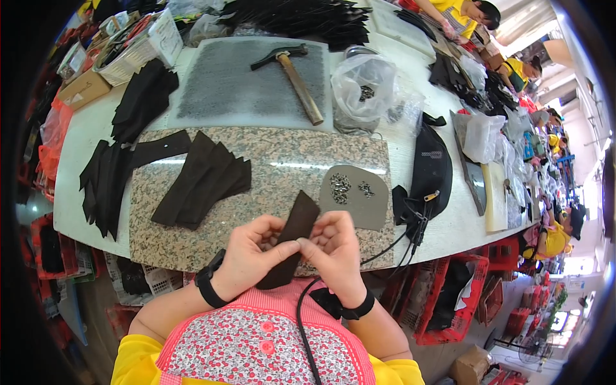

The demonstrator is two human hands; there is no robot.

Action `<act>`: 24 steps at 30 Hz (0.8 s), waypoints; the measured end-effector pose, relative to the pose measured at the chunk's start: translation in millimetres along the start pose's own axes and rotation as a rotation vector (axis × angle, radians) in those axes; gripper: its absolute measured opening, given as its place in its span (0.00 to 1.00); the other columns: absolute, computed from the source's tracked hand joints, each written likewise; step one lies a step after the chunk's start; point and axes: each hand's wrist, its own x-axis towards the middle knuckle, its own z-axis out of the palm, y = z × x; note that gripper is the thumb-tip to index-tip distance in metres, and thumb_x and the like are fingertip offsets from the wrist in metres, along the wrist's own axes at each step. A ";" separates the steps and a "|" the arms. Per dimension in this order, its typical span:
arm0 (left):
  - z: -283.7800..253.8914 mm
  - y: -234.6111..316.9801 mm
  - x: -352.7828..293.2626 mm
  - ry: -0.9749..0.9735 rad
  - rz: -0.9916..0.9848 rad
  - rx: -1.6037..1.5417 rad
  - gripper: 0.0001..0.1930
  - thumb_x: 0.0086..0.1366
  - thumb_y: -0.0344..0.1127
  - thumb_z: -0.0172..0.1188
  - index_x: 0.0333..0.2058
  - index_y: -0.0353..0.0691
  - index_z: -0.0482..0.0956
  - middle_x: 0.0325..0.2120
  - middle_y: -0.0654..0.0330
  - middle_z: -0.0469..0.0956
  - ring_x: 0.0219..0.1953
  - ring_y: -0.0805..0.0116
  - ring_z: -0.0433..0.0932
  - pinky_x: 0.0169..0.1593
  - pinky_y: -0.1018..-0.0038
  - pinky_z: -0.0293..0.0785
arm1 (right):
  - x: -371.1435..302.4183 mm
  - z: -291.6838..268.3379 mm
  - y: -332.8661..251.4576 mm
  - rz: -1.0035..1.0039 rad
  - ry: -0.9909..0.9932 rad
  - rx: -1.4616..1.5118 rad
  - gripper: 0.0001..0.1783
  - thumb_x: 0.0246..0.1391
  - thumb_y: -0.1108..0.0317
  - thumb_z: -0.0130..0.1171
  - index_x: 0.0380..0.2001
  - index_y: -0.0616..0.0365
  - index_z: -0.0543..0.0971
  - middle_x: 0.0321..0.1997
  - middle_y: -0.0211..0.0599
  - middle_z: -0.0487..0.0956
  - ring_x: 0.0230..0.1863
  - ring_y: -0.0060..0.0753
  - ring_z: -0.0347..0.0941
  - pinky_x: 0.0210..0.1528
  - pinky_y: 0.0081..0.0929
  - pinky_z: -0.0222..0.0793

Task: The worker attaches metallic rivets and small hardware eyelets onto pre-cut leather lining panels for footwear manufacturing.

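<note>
Pinches a dark strip (299, 218) in left hand (249, 255) and right hand (337, 251), close together, at the near edge of the stone slab (359, 149). Looks light and bendy (leather or cloth, cannot tell), best gripped by both long edges. On the slab: spare strips (208, 187) leftward, metal bits (340, 190) rightward. Beyond it: a hammer (298, 86). Across its near right corner: a black cord (389, 251), likely to snag.

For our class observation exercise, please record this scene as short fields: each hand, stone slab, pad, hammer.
Left hand: holding dark strip
Right hand: holding same strip
Stone slab: speckled; fanned dark pieces lie on its left part
Grey pad: on slab's right, bearing two piles of small shiny bits
Hammer: lying on grey mat beyond slab
</note>
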 end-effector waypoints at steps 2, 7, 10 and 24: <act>-2.6 7.6 -0.8 0.110 0.070 0.103 0.09 0.59 0.26 0.65 0.39 0.33 0.79 0.31 0.64 0.81 0.30 0.84 0.75 0.33 0.82 0.73 | 0.2 -13.6 -5.5 0.045 -0.028 0.062 0.15 0.50 0.82 0.63 0.39 0.59 0.69 0.30 0.28 0.73 0.32 0.19 0.72 0.33 0.17 0.68; -20.9 28.3 17.5 0.134 0.850 0.936 0.12 0.46 0.22 0.66 0.33 0.37 0.80 0.29 0.59 0.79 0.27 0.62 0.77 0.31 0.72 0.73 | 26.6 -86.8 -14.2 -0.364 0.215 -1.145 0.05 0.51 0.69 0.62 0.29 0.59 0.81 0.28 0.42 0.77 0.30 0.48 0.75 0.33 0.37 0.71; -29.9 -5.0 19.3 -0.017 0.853 1.248 0.14 0.45 0.25 0.63 0.34 0.37 0.80 0.31 0.61 0.78 0.30 0.62 0.75 0.32 0.68 0.73 | 41.6 -95.6 1.3 -0.413 0.202 -1.268 0.05 0.52 0.69 0.61 0.30 0.57 0.82 0.27 0.41 0.76 0.30 0.48 0.76 0.33 0.37 0.71; -43.1 -51.9 -15.6 -0.095 0.617 1.239 0.24 0.49 0.29 0.63 0.48 0.38 0.78 0.50 0.58 0.75 0.47 0.60 0.73 0.48 0.65 0.69 | 56.9 -78.0 0.4 -0.436 0.068 -1.398 0.04 0.46 0.73 0.61 0.24 0.59 0.75 0.24 0.37 0.75 0.26 0.39 0.76 0.29 0.32 0.72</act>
